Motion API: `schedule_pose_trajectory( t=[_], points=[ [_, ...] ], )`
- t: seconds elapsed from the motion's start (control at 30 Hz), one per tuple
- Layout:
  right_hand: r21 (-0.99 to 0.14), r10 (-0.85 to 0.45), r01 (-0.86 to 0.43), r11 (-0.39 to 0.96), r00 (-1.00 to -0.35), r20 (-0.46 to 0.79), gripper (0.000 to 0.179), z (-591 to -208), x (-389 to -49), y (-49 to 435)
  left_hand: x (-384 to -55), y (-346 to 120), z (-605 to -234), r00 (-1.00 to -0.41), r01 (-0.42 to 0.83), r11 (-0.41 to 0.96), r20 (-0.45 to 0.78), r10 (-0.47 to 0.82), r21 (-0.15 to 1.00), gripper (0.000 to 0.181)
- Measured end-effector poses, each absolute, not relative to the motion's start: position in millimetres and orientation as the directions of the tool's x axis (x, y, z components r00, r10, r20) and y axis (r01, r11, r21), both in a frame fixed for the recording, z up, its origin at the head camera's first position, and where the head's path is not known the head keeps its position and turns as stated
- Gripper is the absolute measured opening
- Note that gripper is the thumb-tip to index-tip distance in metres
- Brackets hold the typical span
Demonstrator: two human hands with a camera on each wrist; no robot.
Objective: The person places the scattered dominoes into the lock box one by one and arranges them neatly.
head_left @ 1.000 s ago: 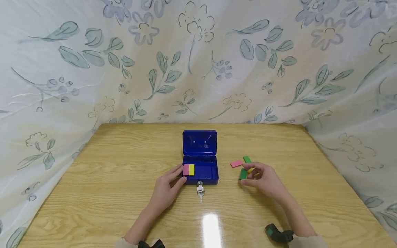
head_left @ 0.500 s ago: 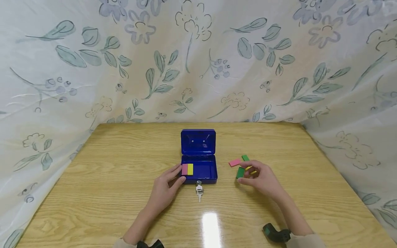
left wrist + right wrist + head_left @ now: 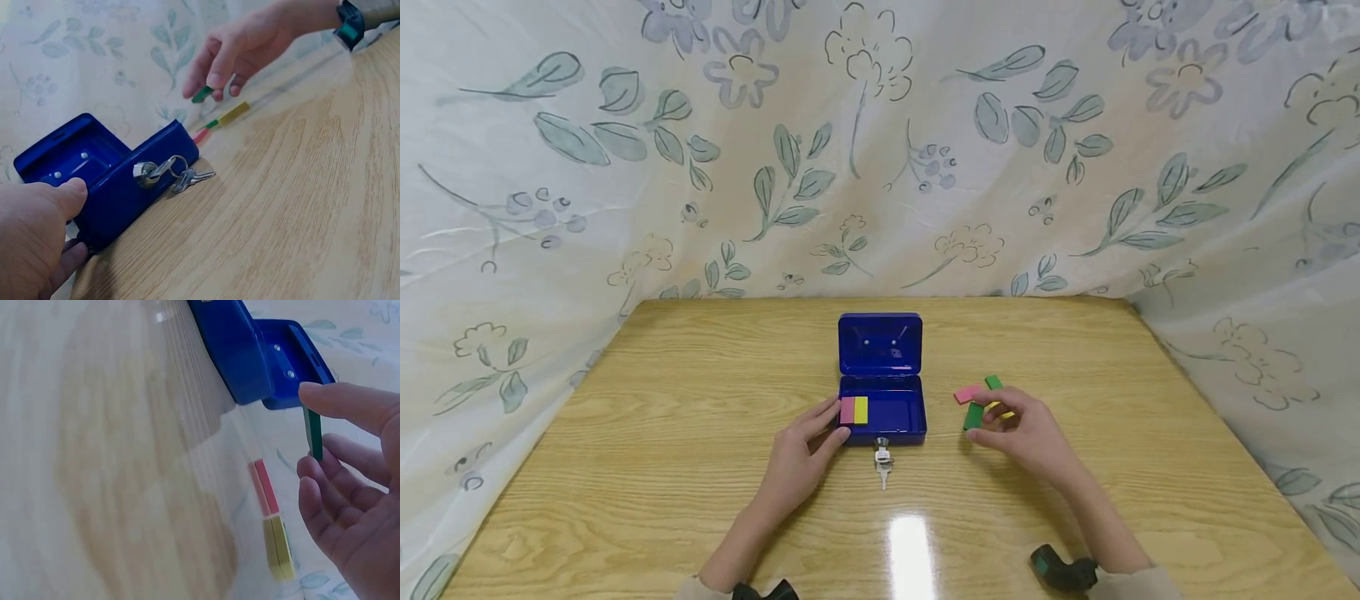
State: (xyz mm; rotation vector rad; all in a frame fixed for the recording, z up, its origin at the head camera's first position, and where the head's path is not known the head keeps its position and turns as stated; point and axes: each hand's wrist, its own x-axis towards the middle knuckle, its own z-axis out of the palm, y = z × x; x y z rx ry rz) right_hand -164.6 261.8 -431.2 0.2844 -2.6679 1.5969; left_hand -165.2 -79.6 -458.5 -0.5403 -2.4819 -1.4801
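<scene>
A blue metal cash box (image 3: 898, 410) stands on the table with its lid tipped back. Inside, against the left wall, a pink block (image 3: 847, 410) and a yellow block (image 3: 861, 410) lie side by side. My left hand (image 3: 801, 450) holds the box at its front left corner, thumb on the front rim (image 3: 76, 187) and fingers along the side. To the right of the box, my right hand (image 3: 1033, 433) pinches a green block (image 3: 314, 432) between thumb and fingertips, just off the table. Keys (image 3: 883, 463) hang from the front lock.
Near my right hand lie a pink block (image 3: 967, 394), another green block (image 3: 993, 382) and yellow blocks (image 3: 279, 549), partly hidden by the hand in the head view. The wooden table (image 3: 700, 383) ends at a floral cloth (image 3: 880, 208) behind.
My right hand has moved slightly left, toward the box, with the green block in its pinch. The left hand stays on the box.
</scene>
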Motion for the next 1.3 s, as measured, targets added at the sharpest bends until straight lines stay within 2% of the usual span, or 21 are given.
schedule_pose_trajectory(
  t=[0.97,1.3],
  points=[
    [-0.857,-0.172,-0.176,0.484,-0.98,0.104,0.04,-402,-173,223,-163,-77,-458,-0.929,0.369,0.414,0.315,0.195,0.832,0.044],
    [-0.849,-0.064,-0.07,0.524,-0.997,0.043,0.039,-401,-172,204,-162,-76,-459,-0.925,0.379,0.407,0.326,0.195,0.831,0.044]
  ],
)
